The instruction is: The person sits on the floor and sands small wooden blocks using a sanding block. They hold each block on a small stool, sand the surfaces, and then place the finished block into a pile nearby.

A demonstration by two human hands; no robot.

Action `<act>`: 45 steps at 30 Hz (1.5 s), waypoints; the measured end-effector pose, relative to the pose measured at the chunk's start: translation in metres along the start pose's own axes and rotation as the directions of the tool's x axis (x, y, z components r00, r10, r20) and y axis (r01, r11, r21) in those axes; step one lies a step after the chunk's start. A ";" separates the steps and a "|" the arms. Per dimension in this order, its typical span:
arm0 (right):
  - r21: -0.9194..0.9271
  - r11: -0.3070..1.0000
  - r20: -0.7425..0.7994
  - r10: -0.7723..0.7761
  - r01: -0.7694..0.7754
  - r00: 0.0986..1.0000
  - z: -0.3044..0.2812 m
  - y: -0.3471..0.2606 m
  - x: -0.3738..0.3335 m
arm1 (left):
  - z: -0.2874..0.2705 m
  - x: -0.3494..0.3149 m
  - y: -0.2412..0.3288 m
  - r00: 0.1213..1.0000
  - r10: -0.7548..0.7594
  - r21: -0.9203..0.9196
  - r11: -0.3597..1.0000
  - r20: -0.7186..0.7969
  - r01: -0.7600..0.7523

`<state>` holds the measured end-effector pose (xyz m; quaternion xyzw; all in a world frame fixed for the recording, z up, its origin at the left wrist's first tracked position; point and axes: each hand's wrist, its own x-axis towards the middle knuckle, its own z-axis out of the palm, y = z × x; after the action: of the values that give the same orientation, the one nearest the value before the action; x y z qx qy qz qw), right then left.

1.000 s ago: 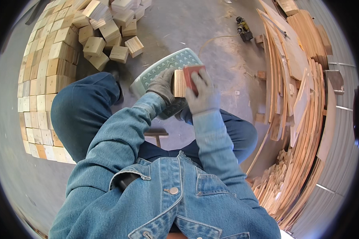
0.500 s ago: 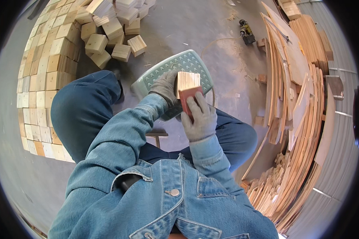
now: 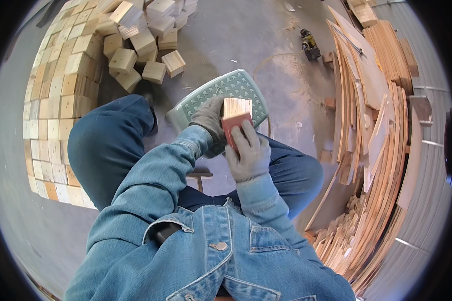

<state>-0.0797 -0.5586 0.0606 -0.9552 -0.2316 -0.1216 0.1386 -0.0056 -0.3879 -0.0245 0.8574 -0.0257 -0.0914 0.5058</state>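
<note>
My left hand [image 3: 208, 119], in a grey glove, is closed around the left side of a pale wooden block [image 3: 237, 106]. The block is held over a light green plastic step stool [image 3: 196, 96] with a raised pattern on its top. A reddish-brown sanding block [image 3: 231, 129] lies against the near part of the wooden block. My right hand [image 3: 249, 153], gloved in light grey, grips the sanding block with its fingers laid over it. The lower part of the wooden block is hidden behind the sanding block and my hands.
Stacked wooden blocks [image 3: 55, 105] form a wall on the left, with several loose blocks [image 3: 155, 71] heaped beside it. A cordless drill [image 3: 310, 45] lies on the floor at the far right. Leaning wood sheets and strips [image 3: 386, 140] line the right side.
My right hand has drawn the sanding block slightly nearer and to the left over the wooden block. My left hand and the wooden block have shifted a little toward me.
</note>
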 end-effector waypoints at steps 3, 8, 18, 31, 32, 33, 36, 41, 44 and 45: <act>-0.008 0.998 -0.106 0.053 -0.054 0.993 0.036 0.025 0.079 | 0.013 0.004 -0.022 0.992 0.055 0.034 0.998 -0.111 -0.052; -0.030 0.992 -0.062 0.120 -0.122 0.991 0.030 0.027 0.105 | 0.015 0.007 -0.020 0.996 0.047 0.047 0.998 -0.073 -0.044; 0.067 0.994 -0.033 0.086 -0.084 0.996 0.028 0.003 0.068 | 0.008 0.009 -0.013 1.000 0.012 0.088 0.996 -0.008 -0.012; -0.015 1.000 0.020 0.027 -0.027 0.999 0.000 -0.015 -0.008 | 0.003 -0.008 -0.003 0.998 0.021 0.040 0.999 -0.062 -0.018; -0.024 1.000 0.007 0.017 -0.017 1.000 0.000 -0.012 -0.001 | 0.004 -0.006 -0.001 0.997 0.013 0.025 1.000 -0.076 -0.011; -0.003 0.997 0.045 0.074 -0.074 0.996 0.006 -0.014 0.017 | 0.006 0.000 -0.010 0.997 -0.006 0.034 0.999 -0.071 0.008; 0.025 0.992 -0.080 0.125 -0.123 0.989 0.038 0.016 0.095 | 0.007 0.000 -0.004 0.996 0.004 0.059 0.998 -0.088 0.001; -0.039 0.961 0.034 0.276 -0.275 0.961 0.041 0.024 0.135 | -0.004 -0.005 0.006 0.998 -0.060 0.083 0.995 -0.018 0.062; 0.019 0.999 -0.098 0.031 -0.030 0.995 0.039 0.019 0.053 | 0.005 -0.007 -0.009 0.995 0.037 0.035 0.999 -0.088 -0.034; -0.028 1.000 -0.077 0.006 -0.008 0.997 0.018 0.004 0.027 | 0.000 -0.011 -0.003 0.996 0.044 0.033 0.999 -0.072 -0.042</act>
<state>-0.0517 -0.5453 0.0508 -0.9525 -0.2210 -0.1609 0.1344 -0.0167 -0.3849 -0.0252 0.8671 -0.0274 -0.0490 0.4949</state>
